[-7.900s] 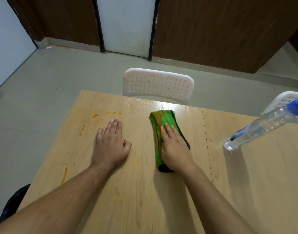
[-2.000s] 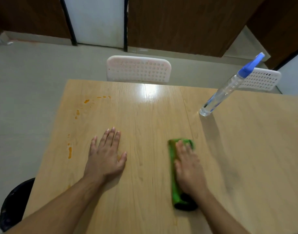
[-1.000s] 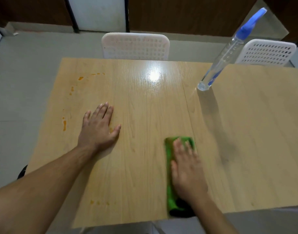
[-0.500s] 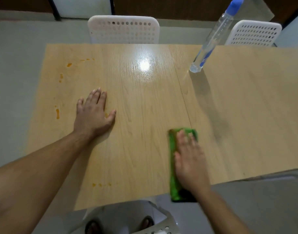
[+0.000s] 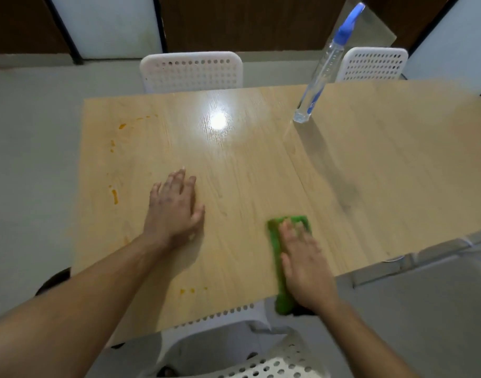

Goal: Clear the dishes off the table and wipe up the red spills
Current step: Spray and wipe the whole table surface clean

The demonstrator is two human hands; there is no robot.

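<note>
Wiping the table (image 5: 397,165)
Right hand (image 5: 304,266) presses flat on the cloth (image 5: 274,241) at the near edge; left hand (image 5: 174,208) lies flat, spills (image 5: 114,196) beyond it.

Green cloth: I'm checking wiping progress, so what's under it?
The green cloth lies on bare table, near end overhanging; right hand presses it. Any spill beneath is hidden.

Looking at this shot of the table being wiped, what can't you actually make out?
- Head view: green cloth is motion-blurred, and the right hand covers most of it.
- Spray bottle: label too small to read.
- Dark object off the table: mostly hidden behind the left forearm.
</note>
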